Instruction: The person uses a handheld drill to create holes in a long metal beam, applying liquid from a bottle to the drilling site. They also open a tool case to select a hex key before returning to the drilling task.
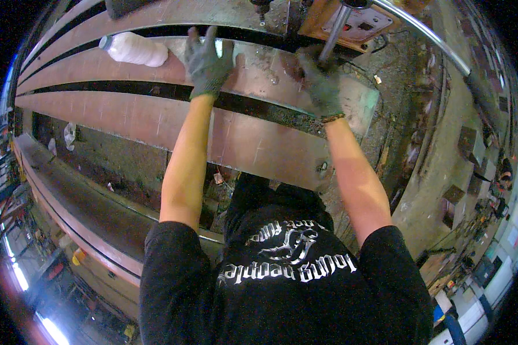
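My left hand (206, 66), in a grey-green work glove, is over a long flat steel beam (259, 66) with its fingers spread and nothing in them. Beside it on the left, a white plastic bottle (135, 49) with a bluish cap lies on its side on the beam. My right hand (322, 86), gloved alike, is near the beam's right end, at the lower end of a slanting metal lever (335, 34). Its fingers are blurred and partly hidden, so whether they grip the lever does not show. A drill-like spindle (262, 8) points down beyond the beam.
An orange-brown control box (354, 26) stands behind the lever, with a shiny bar (423, 31) stretching off to its right. Another steel beam (265, 135) runs closer to my body, past a dark gap. Tools and scraps (489, 201) lie at the far right.
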A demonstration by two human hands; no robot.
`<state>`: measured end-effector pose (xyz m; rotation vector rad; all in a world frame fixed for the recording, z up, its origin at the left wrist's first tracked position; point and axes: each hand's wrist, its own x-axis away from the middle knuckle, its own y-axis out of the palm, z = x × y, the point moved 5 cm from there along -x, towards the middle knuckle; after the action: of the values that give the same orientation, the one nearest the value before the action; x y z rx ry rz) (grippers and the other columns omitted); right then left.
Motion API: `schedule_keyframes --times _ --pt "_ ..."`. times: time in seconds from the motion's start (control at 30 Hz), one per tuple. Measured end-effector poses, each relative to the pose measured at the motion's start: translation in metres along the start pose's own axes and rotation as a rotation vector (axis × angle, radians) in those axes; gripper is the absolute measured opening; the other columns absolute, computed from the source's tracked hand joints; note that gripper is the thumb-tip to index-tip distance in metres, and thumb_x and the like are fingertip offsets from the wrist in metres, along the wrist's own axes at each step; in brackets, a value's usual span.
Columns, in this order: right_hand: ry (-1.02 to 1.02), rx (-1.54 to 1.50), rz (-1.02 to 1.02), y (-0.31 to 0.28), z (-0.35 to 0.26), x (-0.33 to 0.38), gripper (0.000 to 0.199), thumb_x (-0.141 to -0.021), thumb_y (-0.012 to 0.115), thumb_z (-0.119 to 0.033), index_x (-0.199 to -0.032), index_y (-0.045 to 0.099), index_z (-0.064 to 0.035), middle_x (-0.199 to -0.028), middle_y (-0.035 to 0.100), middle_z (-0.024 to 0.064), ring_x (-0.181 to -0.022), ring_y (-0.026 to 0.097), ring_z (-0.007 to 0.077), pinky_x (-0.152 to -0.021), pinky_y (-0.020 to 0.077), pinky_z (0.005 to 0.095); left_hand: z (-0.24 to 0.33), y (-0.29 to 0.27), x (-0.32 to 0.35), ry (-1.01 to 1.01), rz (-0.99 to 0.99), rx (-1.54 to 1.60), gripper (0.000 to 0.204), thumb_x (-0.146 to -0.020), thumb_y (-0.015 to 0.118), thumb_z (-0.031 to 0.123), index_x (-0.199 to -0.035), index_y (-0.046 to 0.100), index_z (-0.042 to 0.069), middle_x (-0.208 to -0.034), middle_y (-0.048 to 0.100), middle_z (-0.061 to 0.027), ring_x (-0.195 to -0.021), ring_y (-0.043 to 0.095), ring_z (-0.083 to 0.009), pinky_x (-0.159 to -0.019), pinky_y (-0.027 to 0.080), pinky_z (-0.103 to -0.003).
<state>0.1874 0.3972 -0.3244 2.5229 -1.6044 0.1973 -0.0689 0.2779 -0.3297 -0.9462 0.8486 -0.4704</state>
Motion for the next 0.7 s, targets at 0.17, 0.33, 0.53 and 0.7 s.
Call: schedule_keyframes --times 0.17,0.33,0.53,0.7 --pt "-0.238 0.005 0.084 -0.049 -0.019 -0.021 0.045 -0.092 0.082 -0.018 -0.129 0.059 -0.0076 -0.120 0.068 0.0073 -0.104 0.066 0.0185 -0.085 0.0570 0.0322 -0.034 -0.051 0.024 -0.178 0.019 0.502 0.051 -0.101 0.070 0.026 -0.145 0.058 0.003 -0.153 0.053 -0.0254 -0.135 0.057 -0.0336 -0.109 0.048 -0.041" --pt "-0.521 0.091 -0.075 -0.059 -0.045 -0.042 0.061 -0.090 0.085 -0.019 -0.141 0.052 -0.0060 -0.129 0.066 0.0091 -0.117 0.064 0.0227 -0.101 0.0535 0.0374 -0.035 -0.138 0.009 -0.260 0.211 0.639 0.036 -0.109 0.056 0.019 -0.135 0.063 -0.005 -0.117 0.074 -0.0144 -0.106 0.071 -0.0224 -0.091 0.059 -0.034" --pt "-0.285 0.184 -0.227 -0.070 -0.069 -0.043 0.052 -0.095 0.079 -0.030 -0.136 0.059 -0.0040 -0.130 0.068 0.0098 -0.119 0.064 0.0221 -0.102 0.0517 0.0361 0.021 -0.237 -0.038 -0.031 0.449 0.738 0.033 -0.111 0.051 0.020 -0.126 0.069 -0.003 -0.115 0.074 -0.0142 -0.103 0.072 -0.0209 -0.089 0.059 -0.035" --pt "-0.595 0.964 -0.030 -0.103 -0.110 -0.028 0.048 -0.096 0.075 -0.042 -0.127 0.071 -0.0054 -0.121 0.074 0.0166 -0.112 0.069 0.0286 -0.098 0.0532 0.0416 0.043 -0.266 -0.114 0.129 0.340 0.770 0.039 -0.110 0.051 0.025 -0.132 0.064 -0.004 -0.127 0.070 -0.0178 -0.113 0.069 -0.0275 -0.098 0.057 -0.038"
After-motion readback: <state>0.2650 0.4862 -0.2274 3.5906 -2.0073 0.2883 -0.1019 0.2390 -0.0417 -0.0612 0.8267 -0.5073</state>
